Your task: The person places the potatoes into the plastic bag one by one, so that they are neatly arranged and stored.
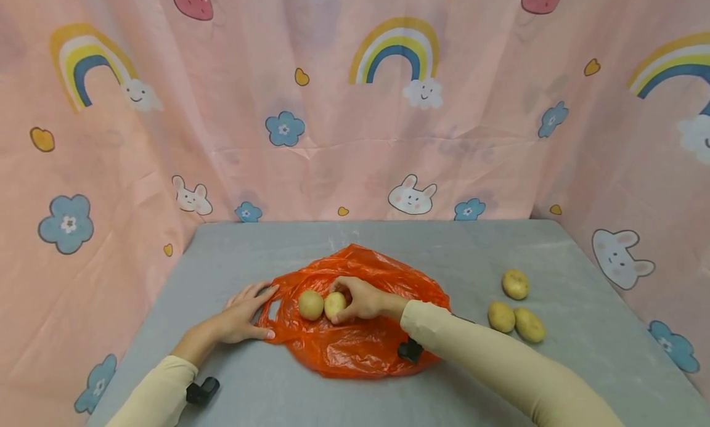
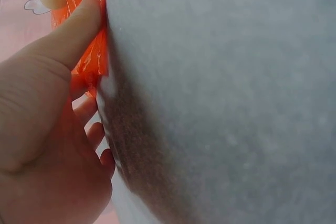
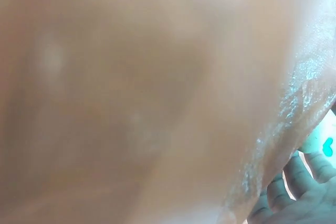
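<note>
An orange-red plastic bag (image 1: pixel 383 353) lies flattened on the grey table. On its left part, a potato (image 1: pixel 310 305) rests beside a second potato (image 1: pixel 334 305), which my right hand (image 1: pixel 360 299) pinches between thumb and fingers. My left hand (image 1: pixel 244 313) lies at the bag's left edge by the handle opening, thumb and fingers extended apart. In the left wrist view its thumb (image 2: pixel 79 27) presses along the orange plastic. The right wrist view is mostly blurred bag, with part of the right hand (image 3: pixel 307 198) at the lower right corner.
To the right of the bag, three more potatoes sit grouped on the table (image 1: pixel 444 248): one behind (image 1: pixel 515 284) and two in front, a rounder potato (image 1: pixel 501 317) and a longer potato (image 1: pixel 529 325). A pink patterned curtain (image 1: pixel 355 168) stands along the back and sides.
</note>
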Demonstrator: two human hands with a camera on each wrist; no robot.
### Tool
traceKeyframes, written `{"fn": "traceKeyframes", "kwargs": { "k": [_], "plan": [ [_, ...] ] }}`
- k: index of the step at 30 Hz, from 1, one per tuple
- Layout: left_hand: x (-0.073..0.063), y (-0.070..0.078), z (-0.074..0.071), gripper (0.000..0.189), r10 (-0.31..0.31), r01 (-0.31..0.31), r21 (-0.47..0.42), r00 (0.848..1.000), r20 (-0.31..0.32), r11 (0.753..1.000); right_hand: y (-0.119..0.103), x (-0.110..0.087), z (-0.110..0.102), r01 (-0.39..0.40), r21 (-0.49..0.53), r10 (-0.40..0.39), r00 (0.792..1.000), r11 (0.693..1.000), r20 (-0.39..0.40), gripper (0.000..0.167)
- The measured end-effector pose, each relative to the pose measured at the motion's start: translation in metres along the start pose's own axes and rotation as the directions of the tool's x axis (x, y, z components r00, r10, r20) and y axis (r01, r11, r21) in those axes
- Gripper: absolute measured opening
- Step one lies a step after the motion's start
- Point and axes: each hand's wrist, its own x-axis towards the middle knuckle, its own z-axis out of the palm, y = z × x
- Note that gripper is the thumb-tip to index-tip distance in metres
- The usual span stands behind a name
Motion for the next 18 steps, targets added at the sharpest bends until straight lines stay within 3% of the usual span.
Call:
{"fn": "traceKeyframes", "kwargs": {
  "k": [5, 10, 18],
  "plan": [
    [-0.0006, 0.0021, -0.0005, 0.099, -0.029, 0.029, 0.001, 1.000, 0.011, 1.000, 0.0002, -0.0019, -0.0006, -0.022, 0.021, 0.021, 0.999, 1.000, 0.036, 0.048],
    [-0.0008, 0.0011, 0.0007, 0.100, -0.021, 0.021, -0.001, 1.000, 0.001, 1.000, 0.0029, -0.0032, -0.0013, -0.012, 0.044, 0.009, 0.998, 0.999, 0.058, 0.056],
    [-0.0008, 0.0019, 0.0007, 0.101, 0.002, -0.003, -0.011, 1.000, -0.009, 1.000, 0.0041, -0.0021, -0.0045, -0.027, 0.049, 0.024, 0.997, 0.998, 0.068, 0.056]
  ]
}}
